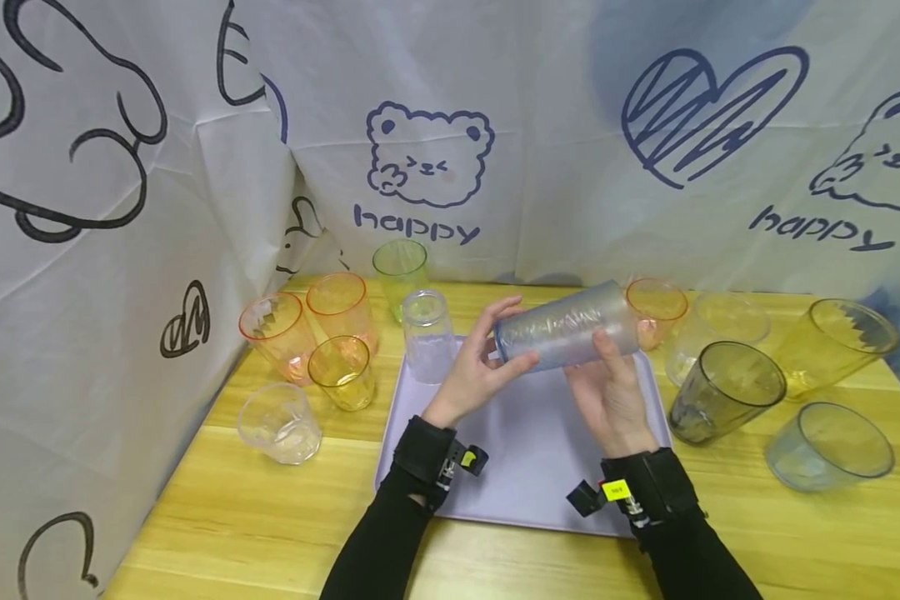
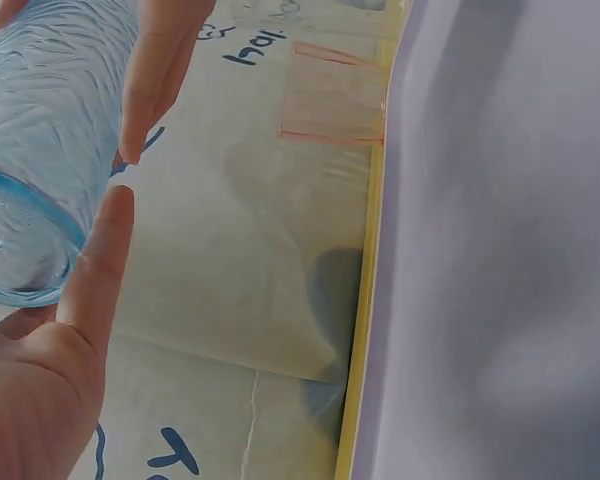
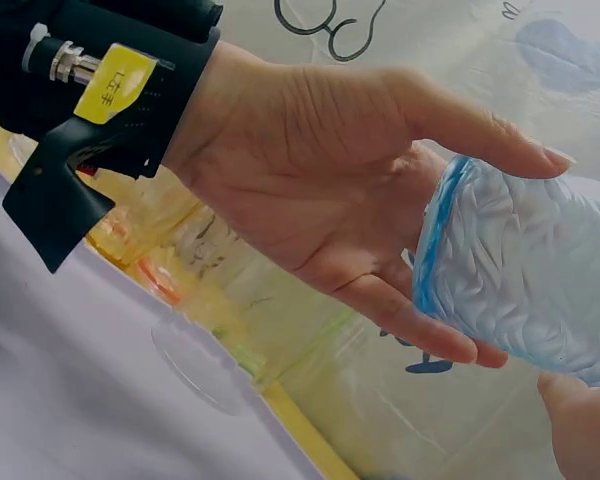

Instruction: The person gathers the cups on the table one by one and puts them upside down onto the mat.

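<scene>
A tall clear bluish tumbler (image 1: 570,327) with a rippled wall is held tilted on its side above the lilac tray (image 1: 521,433). My left hand (image 1: 474,373) grips its blue-edged base end, thumb along the near side and fingers behind. Toward the mouth end, my right hand (image 1: 611,396) holds the wall between thumb and fingers. In the left wrist view the round base of the tumbler (image 2: 20,245) faces the camera. A clear glass (image 1: 430,342) stands upside down at the tray's far left corner, close to my left hand.
Left of the tray stand orange glasses (image 1: 341,308), a yellow one (image 1: 343,375), a clear one (image 1: 281,425) and a green one (image 1: 402,275). On its right are a grey glass (image 1: 720,396), a bluish one (image 1: 825,450), a yellow one (image 1: 825,350) and others. Printed cloth (image 1: 540,192) hangs behind.
</scene>
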Demonstrator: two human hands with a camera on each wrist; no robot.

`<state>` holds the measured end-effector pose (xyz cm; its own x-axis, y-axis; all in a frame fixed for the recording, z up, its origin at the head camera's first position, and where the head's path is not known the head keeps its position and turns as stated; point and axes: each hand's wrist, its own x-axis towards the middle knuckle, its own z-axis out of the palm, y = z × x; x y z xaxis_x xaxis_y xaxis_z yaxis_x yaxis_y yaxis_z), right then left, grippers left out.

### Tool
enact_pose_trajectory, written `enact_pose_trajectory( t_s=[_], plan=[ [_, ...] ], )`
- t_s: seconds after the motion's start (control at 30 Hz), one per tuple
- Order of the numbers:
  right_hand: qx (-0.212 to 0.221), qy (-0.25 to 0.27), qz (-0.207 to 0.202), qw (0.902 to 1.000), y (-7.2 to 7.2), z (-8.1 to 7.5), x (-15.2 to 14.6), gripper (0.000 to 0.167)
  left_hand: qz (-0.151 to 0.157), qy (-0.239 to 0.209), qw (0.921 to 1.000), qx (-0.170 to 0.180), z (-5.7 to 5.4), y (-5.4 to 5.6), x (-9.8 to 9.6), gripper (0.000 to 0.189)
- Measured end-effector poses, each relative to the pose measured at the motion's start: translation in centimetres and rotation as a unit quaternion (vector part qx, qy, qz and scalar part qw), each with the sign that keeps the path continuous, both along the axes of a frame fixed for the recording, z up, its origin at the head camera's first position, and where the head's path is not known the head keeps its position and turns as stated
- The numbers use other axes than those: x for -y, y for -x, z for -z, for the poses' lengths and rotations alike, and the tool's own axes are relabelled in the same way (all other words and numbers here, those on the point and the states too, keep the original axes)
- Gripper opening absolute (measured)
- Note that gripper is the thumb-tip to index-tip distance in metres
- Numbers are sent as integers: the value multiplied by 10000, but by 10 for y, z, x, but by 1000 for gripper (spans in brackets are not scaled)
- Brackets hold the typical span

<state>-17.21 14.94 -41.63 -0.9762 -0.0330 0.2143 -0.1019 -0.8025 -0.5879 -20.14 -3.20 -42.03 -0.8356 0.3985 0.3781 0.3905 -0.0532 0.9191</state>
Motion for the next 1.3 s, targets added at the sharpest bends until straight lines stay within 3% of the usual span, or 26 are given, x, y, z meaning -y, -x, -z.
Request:
enact_pose_trajectory(
  t_s=[0.37, 0.6, 0.73, 0.83, 0.97, 1.07, 1.13, 1.2, 1.3],
  plan=[
    [234, -379, -110, 9989, -1, 1, -3, 85, -195, -105, 9997, 47, -1, -2, 1, 83],
    [336, -503, -383, 9974, 1, 1, -8, 83, -548, 56, 9985, 36, -8, -5, 7, 62],
    [318, -1073, 9, 9937, 3, 0, -18, 70, -944, 389, 9947, -149, -15, -7, 11, 55],
    [269, -1834, 641, 9806, 2, -3, -26, 57, -1356, 814, 9861, -515, -20, -9, 14, 50],
    [-472, -3001, 1678, 9378, 1, -6, -35, 56, -1919, 1484, 9643, -1060, -25, -10, 16, 49],
    [-1450, -3728, 2282, 8876, 1, -9, -37, 65, -2210, 1832, 9492, -1288, -27, -11, 16, 50],
    [-2023, -4328, 2540, 8410, 0, -10, -37, 70, -2339, 1987, 9419, -1362, -28, -11, 15, 50],
    [-2452, -4966, 2721, 7869, 1, -10, -36, 70, -2451, 2117, 9349, -1453, -29, -12, 13, 50],
    [-2845, -5787, 2857, 7089, 2, -8, -33, 77, -2609, 2340, 9222, -1635, -30, -13, 11, 50]
  ],
)
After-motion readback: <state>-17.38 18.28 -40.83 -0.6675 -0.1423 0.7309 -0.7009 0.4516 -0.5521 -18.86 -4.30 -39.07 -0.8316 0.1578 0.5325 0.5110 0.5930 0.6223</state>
